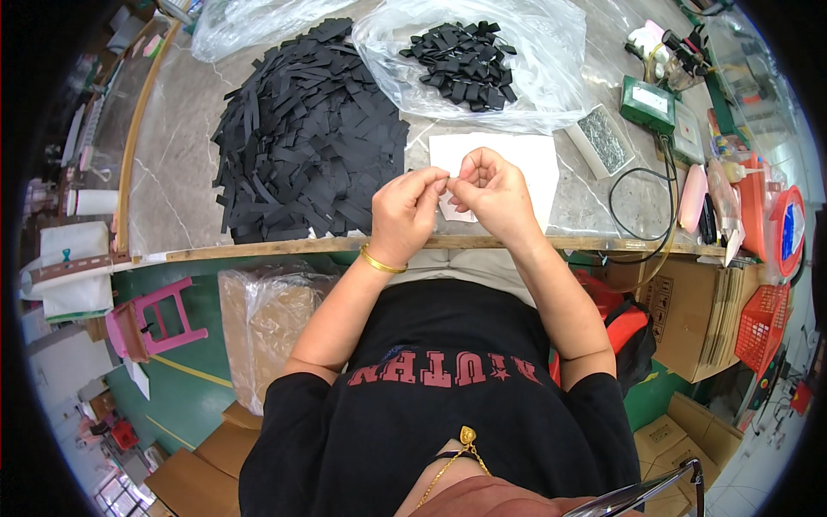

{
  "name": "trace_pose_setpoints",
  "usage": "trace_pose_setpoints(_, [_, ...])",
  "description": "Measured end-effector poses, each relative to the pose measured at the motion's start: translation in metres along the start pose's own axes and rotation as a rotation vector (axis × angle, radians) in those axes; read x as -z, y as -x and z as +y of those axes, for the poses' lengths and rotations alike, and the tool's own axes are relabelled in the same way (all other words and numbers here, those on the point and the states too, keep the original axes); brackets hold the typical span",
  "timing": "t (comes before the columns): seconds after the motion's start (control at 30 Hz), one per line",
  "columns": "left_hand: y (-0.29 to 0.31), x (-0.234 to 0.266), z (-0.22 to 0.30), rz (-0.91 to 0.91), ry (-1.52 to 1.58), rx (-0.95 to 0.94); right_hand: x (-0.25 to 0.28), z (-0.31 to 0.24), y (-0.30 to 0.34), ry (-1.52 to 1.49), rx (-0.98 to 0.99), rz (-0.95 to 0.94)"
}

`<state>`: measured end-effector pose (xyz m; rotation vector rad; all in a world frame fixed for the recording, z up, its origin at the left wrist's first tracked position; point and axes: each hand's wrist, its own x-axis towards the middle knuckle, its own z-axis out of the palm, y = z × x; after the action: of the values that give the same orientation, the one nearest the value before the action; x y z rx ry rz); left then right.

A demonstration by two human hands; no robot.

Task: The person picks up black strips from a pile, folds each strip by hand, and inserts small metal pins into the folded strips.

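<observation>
My left hand (407,209) and my right hand (489,191) meet fingertip to fingertip over a white sheet (530,159) near the table's front edge. Their fingers are pinched together on something very small that I cannot make out. A gold bangle circles my left wrist. A large heap of black flat strips (306,133) lies to the left of my hands. Beyond my hands a clear plastic bag (534,86) holds a smaller pile of black folded pieces (463,62).
A small tray of metal pins (603,140), a green box (648,103) and a black cable (642,207) sit on the right. Red baskets (762,323) and cardboard boxes (685,314) stand at right. A pink stool (159,319) and a wrapped parcel (267,323) stand below the table edge.
</observation>
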<state>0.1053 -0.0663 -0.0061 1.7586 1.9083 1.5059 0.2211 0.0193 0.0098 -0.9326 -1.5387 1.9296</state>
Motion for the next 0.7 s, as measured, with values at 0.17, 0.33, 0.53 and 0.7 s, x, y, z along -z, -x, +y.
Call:
trace_pose_setpoints(0.17, [0.0,-0.007,0.0,0.094,0.8,0.61,-0.003,0.0,0.004,0.014,0.127,0.026])
trace_pose_setpoints(0.33, [-0.004,-0.003,-0.001,0.011,0.769,0.735,0.005,0.009,0.007,0.075,0.115,0.016])
trace_pose_setpoints(0.53, [-0.004,-0.001,-0.001,-0.005,0.799,0.787,0.009,0.009,0.006,0.116,0.136,-0.019])
trace_pose_setpoints(0.7, [-0.004,-0.001,-0.002,-0.004,0.841,0.827,0.008,0.005,0.007,0.062,0.137,-0.029])
